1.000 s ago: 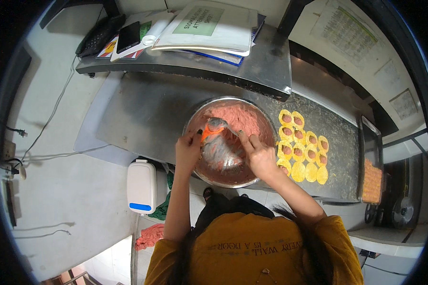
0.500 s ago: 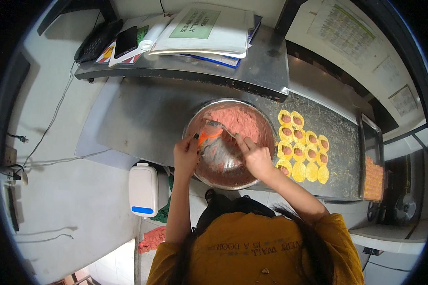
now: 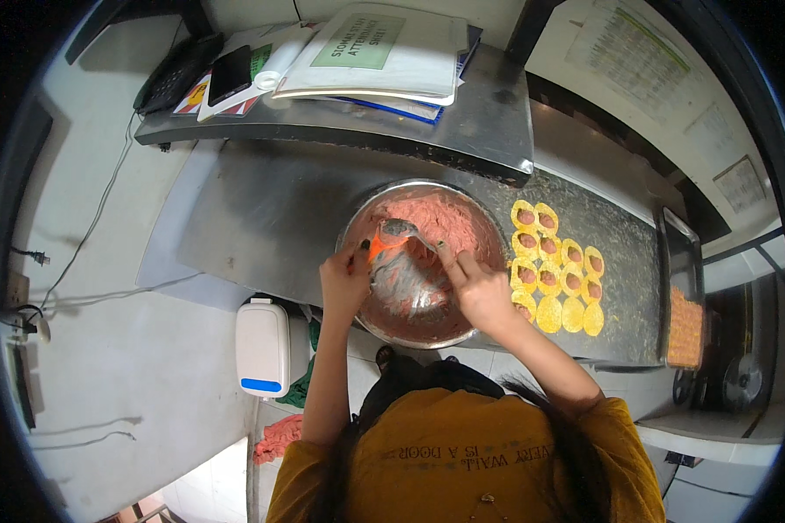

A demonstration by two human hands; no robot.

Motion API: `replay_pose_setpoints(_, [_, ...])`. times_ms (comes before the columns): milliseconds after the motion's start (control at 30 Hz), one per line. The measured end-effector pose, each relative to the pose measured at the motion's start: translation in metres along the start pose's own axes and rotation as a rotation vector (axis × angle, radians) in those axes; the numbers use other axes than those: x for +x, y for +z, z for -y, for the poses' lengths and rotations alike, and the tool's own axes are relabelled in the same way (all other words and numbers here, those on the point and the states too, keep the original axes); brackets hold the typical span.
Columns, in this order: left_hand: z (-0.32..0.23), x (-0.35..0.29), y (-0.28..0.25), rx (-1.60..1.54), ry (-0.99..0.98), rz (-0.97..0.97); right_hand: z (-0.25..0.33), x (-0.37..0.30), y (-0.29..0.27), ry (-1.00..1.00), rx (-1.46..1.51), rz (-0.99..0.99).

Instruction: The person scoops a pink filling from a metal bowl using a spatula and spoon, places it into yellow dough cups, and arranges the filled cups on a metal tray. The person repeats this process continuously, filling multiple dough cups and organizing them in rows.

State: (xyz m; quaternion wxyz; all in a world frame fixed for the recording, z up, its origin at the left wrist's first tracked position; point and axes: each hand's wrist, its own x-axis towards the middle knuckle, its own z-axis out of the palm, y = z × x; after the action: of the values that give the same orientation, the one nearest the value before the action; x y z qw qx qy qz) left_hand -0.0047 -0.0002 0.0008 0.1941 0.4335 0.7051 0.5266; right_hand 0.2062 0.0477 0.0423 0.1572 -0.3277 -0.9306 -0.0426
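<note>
A large metal bowl [image 3: 423,335] holds pink minced meat [image 3: 449,220], piled toward its far side. Over the bowl's left part my left hand [image 3: 347,283] pinches a flat orange piece [image 3: 380,242] that looks like a plastic scraper. My right hand [image 3: 480,292] grips the thin handle of a metal spoon [image 3: 398,228], whose round head touches or nearly touches the orange piece. Meat smears the bowl's bare bottom. Right of the bowl, round yellow wrappers [image 3: 572,315] lie in rows, most with a lump of meat on top.
The bowl stands on a metal table [image 3: 270,209]. Beyond it a raised shelf [image 3: 488,113] carries folders [image 3: 375,52], a phone [image 3: 230,75] and a desk telephone [image 3: 179,74]. A tray of filled pieces [image 3: 685,327] stands far right. A white bin [image 3: 262,349] is below left.
The spoon's head has turned and shows more of its round shape beside the orange piece. My right hand has shifted slightly right and down; my left hand has barely moved.
</note>
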Motion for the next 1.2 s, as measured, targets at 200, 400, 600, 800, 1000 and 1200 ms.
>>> replay_pose_setpoints(200, [-0.012, -0.003, 0.001, -0.050, 0.007, 0.028, -0.002, 0.003, 0.024, -0.044, -0.095, -0.047])
replay_pose_setpoints(400, [-0.006, -0.004, -0.002, -0.015, 0.022, 0.020, -0.019, 0.007, 0.022, 0.100, 0.053, 0.009])
replay_pose_setpoints(600, [0.000, 0.000, 0.001, -0.053, -0.026, 0.047, -0.002, -0.004, 0.024, -0.131, -0.123, -0.148])
replay_pose_setpoints(800, [0.000, -0.006, 0.000, -0.148, -0.121, 0.097, -0.001, -0.004, 0.029, -0.040, -0.075, -0.066])
replay_pose_setpoints(1000, [-0.011, -0.003, -0.008, -0.081, 0.027, -0.012, -0.026, -0.001, 0.032, 0.209, 0.150, 0.151])
replay_pose_setpoints(1200, [-0.009, 0.002, 0.003, 0.194, 0.218, 0.004, -0.015, -0.007, 0.006, 0.277, 0.311, -0.060])
